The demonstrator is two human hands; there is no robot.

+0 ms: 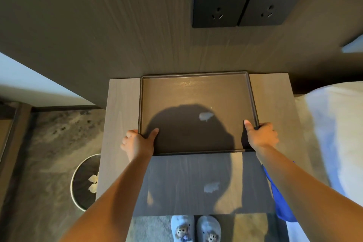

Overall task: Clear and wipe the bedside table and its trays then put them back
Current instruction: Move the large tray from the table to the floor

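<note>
A dark brown rectangular tray [198, 92] lies flat on the pale wooden bedside table [121, 108], pushed against the wall panel. My left hand [137, 142] grips the tray's near left corner, thumb inside the rim. My right hand [262, 136] grips the near right corner the same way. The tray holds nothing; a bright light patch and my shadow fall on it. A blue cloth [280, 196] hangs at the table's right edge under my right forearm.
Two black wall sockets [253, 0] sit above the table. A round bin [84, 180] with crumpled tissue stands on the floor at the left. White bedding [334, 124] lies at the right. My slippered feet [196, 228] are below the table's front edge.
</note>
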